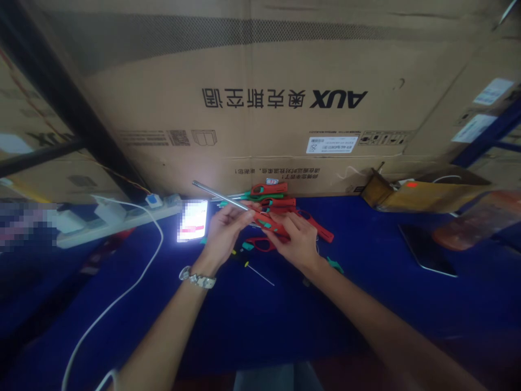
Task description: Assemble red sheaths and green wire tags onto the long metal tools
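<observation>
Between both hands is a red lighter (pixel 272 223) with a long metal barrel that points up and to the left. My left hand (pixel 228 225) is closed around the barrel end of its body. The fingers of my right hand (pixel 296 238) grip the red handle. Several more red and green long lighters (pixel 268 189) lie behind and under the hands, partly hidden. Below them, a screwdriver (pixel 259 273) with a yellow and black handle lies on the blue table (pixel 260 326). A small green piece (pixel 335 265) sits beside my right wrist.
A lit phone (pixel 192 221) stands left of my hands, near a white power strip (pixel 118 220) with a trailing cable (pixel 152 260). At right are a dark phone (pixel 426 252), an orange-tinted bottle (pixel 478 222) and an open cardboard box (pixel 431 196). Large cardboard (pixel 252 60) forms the back.
</observation>
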Available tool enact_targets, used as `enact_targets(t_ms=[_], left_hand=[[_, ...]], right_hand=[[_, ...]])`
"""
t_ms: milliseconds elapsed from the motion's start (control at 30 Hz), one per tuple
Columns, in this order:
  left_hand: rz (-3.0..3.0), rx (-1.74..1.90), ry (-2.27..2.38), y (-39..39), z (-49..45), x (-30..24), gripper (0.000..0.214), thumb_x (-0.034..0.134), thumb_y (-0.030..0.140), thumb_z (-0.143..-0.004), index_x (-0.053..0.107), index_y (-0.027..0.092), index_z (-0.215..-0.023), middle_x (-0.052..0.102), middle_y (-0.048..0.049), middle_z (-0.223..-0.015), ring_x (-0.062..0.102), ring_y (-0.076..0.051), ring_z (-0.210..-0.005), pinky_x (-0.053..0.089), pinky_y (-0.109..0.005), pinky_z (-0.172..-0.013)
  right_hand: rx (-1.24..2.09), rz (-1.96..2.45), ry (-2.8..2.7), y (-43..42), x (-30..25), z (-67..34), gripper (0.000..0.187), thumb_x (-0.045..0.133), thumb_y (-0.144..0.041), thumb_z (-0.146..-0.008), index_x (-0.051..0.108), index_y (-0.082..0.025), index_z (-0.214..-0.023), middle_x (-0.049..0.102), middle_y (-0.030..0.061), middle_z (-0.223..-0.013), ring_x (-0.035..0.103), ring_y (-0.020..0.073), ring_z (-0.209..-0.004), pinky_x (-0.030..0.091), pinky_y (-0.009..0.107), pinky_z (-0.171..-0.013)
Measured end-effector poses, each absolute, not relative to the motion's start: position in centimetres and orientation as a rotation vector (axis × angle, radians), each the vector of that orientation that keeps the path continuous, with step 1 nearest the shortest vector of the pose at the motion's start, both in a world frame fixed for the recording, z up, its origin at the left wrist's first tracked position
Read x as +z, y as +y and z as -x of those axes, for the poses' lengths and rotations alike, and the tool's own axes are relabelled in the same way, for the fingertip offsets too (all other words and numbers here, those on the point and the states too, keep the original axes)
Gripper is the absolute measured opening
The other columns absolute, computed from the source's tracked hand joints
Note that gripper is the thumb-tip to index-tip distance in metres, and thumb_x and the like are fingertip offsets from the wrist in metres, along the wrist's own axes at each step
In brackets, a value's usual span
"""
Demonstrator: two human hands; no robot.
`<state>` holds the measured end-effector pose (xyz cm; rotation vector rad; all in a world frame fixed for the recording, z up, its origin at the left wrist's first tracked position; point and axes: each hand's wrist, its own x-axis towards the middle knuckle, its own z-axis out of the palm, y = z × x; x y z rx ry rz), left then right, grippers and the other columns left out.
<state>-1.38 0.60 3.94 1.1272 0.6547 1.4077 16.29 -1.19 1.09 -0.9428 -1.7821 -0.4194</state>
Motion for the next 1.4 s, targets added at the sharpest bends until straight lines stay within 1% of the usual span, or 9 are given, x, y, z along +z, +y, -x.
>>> enact_targets(t_ms=[233, 433, 700, 833, 933, 1067, 1133, 1233, 1400], left_hand=[[-1.169, 1.28, 0.659, 0.1, 0.4, 3.1, 0.03, 0.082, 0.033, -0.076, 0.072, 0.019, -0.101, 0.075, -0.0035, -0.094, 0.071, -0.018, -0.09, 0.057, -0.029, -0.081], [-1.106, 1.358, 0.629, -0.4, -0.5, 3.0, 0.029, 0.076, 0.037, -0.083, 0.069, 0.022, -0.106, 0.072, -0.0041, -0.11, 0.068, -0.016, -0.094, 0.054, -0.024, -0.08], [-0.884, 1.337, 0.621, -0.5, -1.1, 2.7, 0.035, 0.077, 0.039, -0.081, 0.068, 0.024, -0.112, 0.072, -0.0011, -0.101, 0.066, -0.012, -0.08, 0.053, -0.023, -0.075], [-0.832, 1.311, 0.618, -0.6, -1.2, 3.0, 0.034, 0.079, 0.037, -0.076, 0.07, 0.02, -0.103, 0.07, -0.0004, -0.084, 0.063, -0.012, -0.067, 0.051, -0.022, -0.06], [-0.817, 1.23, 0.604, -0.8, -1.1, 3.3, 0.031, 0.078, 0.035, -0.074, 0.069, 0.017, -0.098, 0.062, 0.0025, -0.069, 0.053, -0.008, -0.051, 0.042, -0.019, -0.044], [-0.802, 1.109, 0.583, -1.1, -0.9, 3.6, 0.032, 0.077, 0.035, -0.074, 0.06, 0.02, -0.097, 0.055, 0.0053, -0.065, 0.049, -0.007, -0.044, 0.036, -0.017, -0.038], [-0.799, 1.056, 0.591, -1.2, -0.9, 3.7, 0.031, 0.076, 0.036, -0.075, 0.055, 0.022, -0.094, 0.055, 0.006, -0.065, 0.048, -0.008, -0.043, 0.034, -0.017, -0.037], [-0.82, 0.975, 0.588, -1.2, -0.8, 3.6, 0.029, 0.072, 0.04, -0.079, 0.051, 0.023, -0.089, 0.05, 0.0067, -0.06, 0.044, -0.008, -0.039, 0.031, -0.016, -0.034], [-0.904, 0.763, 0.666, -1.4, -0.5, 3.7, 0.043, 0.056, 0.063, -0.085, 0.055, 0.021, -0.091, 0.041, 0.0068, -0.046, 0.034, -0.008, -0.032, 0.025, -0.017, -0.031]], right_hand=[[-0.361, 1.063, -1.812, -1.6, 1.6, -15.9, 0.023, 0.066, -0.035, -0.089, 0.066, -0.022, -0.108, 0.076, 0.0061, -0.093, 0.072, 0.0208, -0.085, 0.057, 0.033, -0.076], [-0.034, 1.09, -1.762, -2.3, 1.8, -15.2, 0.034, 0.065, -0.034, -0.088, 0.061, -0.025, -0.121, 0.073, 0.006, -0.107, 0.071, 0.0202, -0.092, 0.058, 0.033, -0.083], [0.093, 1.011, -1.718, -2.7, 1.4, -14.5, 0.027, 0.056, -0.027, -0.095, 0.067, -0.026, -0.12, 0.065, 0.007, -0.108, 0.066, 0.0181, -0.101, 0.058, 0.032, -0.084], [0.267, 1.033, -1.602, -2.7, 1.3, -14.1, 0.026, 0.063, -0.032, -0.091, 0.07, -0.026, -0.115, 0.06, 0.0053, -0.096, 0.063, 0.0172, -0.088, 0.059, 0.031, -0.073], [0.694, 0.965, -1.467, -2.5, 1.5, -13.9, 0.024, 0.067, -0.042, -0.088, 0.069, -0.024, -0.104, 0.06, 0.0024, -0.087, 0.061, 0.0141, -0.071, 0.058, 0.029, -0.061], [1.218, 0.883, -1.19, -1.9, 2.1, -14.1, 0.033, 0.072, -0.05, -0.08, 0.058, -0.023, -0.092, 0.061, -0.0019, -0.083, 0.061, 0.0109, -0.061, 0.053, 0.024, -0.05], [1.318, 0.901, -1.12, -1.7, 2.3, -14.5, 0.041, 0.079, -0.049, -0.073, 0.056, -0.024, -0.096, 0.061, -0.0033, -0.087, 0.06, 0.0093, -0.061, 0.051, 0.022, -0.048], [1.446, 0.921, -1.149, -1.4, 2.4, -15.1, 0.045, 0.08, -0.047, -0.073, 0.06, -0.025, -0.106, 0.062, -0.0032, -0.09, 0.059, 0.0078, -0.06, 0.048, 0.019, -0.047], [1.434, 0.892, -1.204, -1.4, 2.3, -15.3, 0.044, 0.082, -0.045, -0.07, 0.064, -0.024, -0.104, 0.06, -0.0041, -0.084, 0.054, 0.0073, -0.059, 0.043, 0.019, -0.048]])
